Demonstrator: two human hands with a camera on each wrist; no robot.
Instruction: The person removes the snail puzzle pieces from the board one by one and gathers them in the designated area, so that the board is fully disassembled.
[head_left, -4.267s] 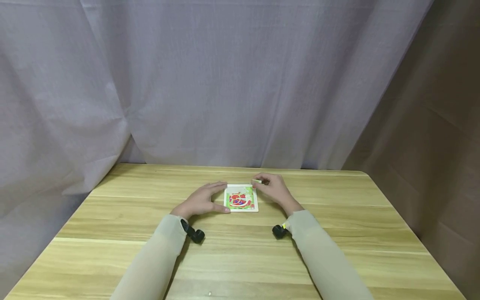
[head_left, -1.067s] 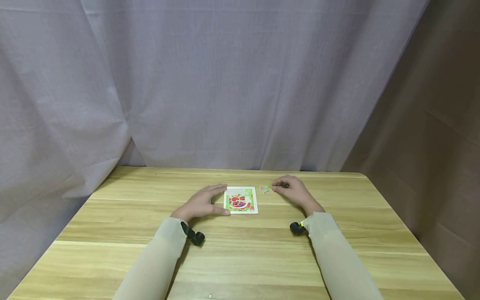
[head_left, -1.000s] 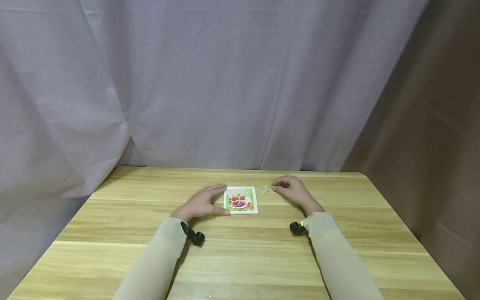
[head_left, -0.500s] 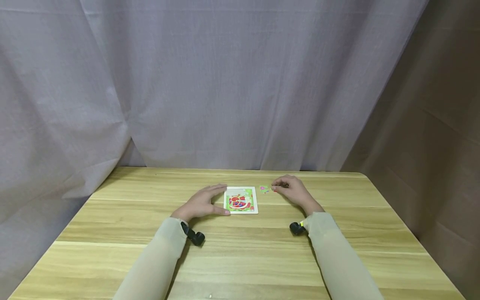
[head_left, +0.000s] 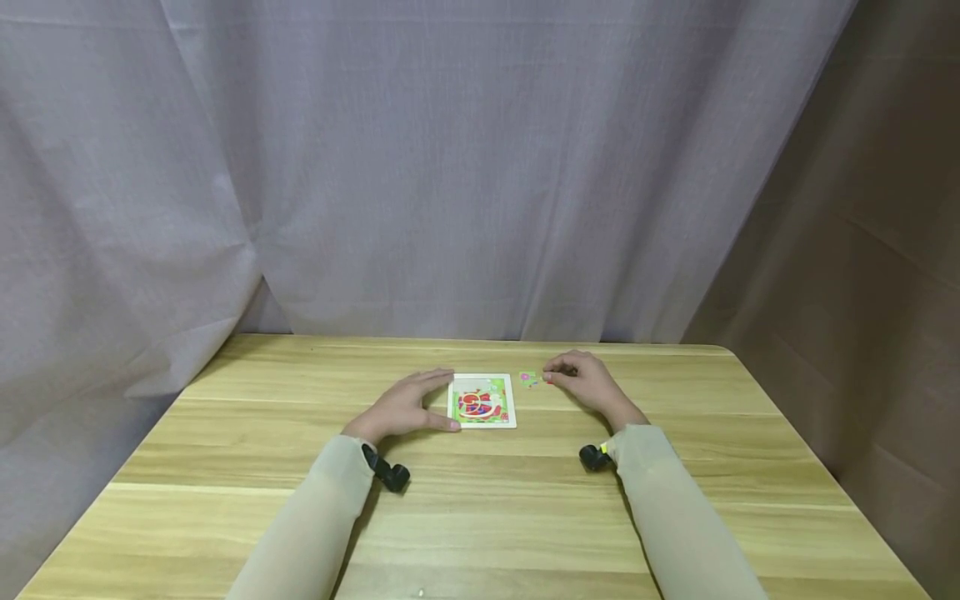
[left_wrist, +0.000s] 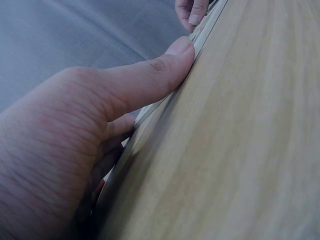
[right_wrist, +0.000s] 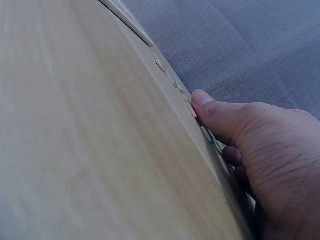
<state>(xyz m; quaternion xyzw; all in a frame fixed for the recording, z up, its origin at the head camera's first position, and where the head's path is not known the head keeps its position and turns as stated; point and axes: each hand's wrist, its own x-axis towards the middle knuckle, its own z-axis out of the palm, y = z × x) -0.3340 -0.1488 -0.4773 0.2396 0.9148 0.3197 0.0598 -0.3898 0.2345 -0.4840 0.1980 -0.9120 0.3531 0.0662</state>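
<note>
A small square jigsaw puzzle in a white frame [head_left: 514,410] lies on the wooden table, its picture red, white and green with a bare grey area along the top. My left hand [head_left: 405,406] spans the frame's left side with fairly straight fingers, thumb at the near corner and fingertips at the far one. To the right, flat on the table, are loose puzzle pieces [head_left: 527,378], green with a pink spot. My right hand [head_left: 588,385] pinches at a partly hidden puzzle piece [right_wrist: 190,107] with a red edge; its other fingers curl underneath.
A grey curtain [head_left: 420,167] hangs behind the table's far edge, and a brown one [head_left: 870,292] on the right. In the right wrist view several thin pieces [right_wrist: 173,80] lie in a row between frame and hand. Each wrist wears a black camera [head_left: 595,457].
Since the oldest frame my right hand has moved right, from the frame's upper right corner to the loose pieces. Over the last second both hands stay still.
</note>
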